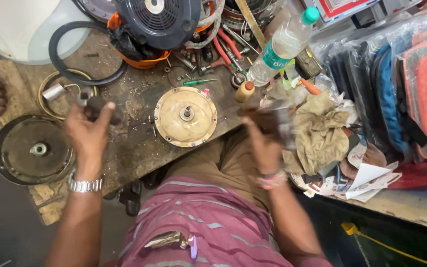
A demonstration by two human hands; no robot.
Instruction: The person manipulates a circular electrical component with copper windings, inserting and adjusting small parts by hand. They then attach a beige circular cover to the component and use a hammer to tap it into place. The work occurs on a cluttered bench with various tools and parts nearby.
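While left hand [89, 129] grips dark part [100, 106], right hand [265, 138] blurred, raised.

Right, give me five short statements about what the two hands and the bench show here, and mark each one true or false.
1. The left hand grips a dark, stubby part. True.
2. The round brass-coloured disc lies on the bench between the two hands. True.
3. The plastic water bottle has a red cap. False: its cap is green.
4. A metal wristwatch sits on the right wrist. False: it is on the left wrist; the right hand, blurred, has a pale band at its wrist.
5. A crumpled tan rag lies just beside the right hand. True.
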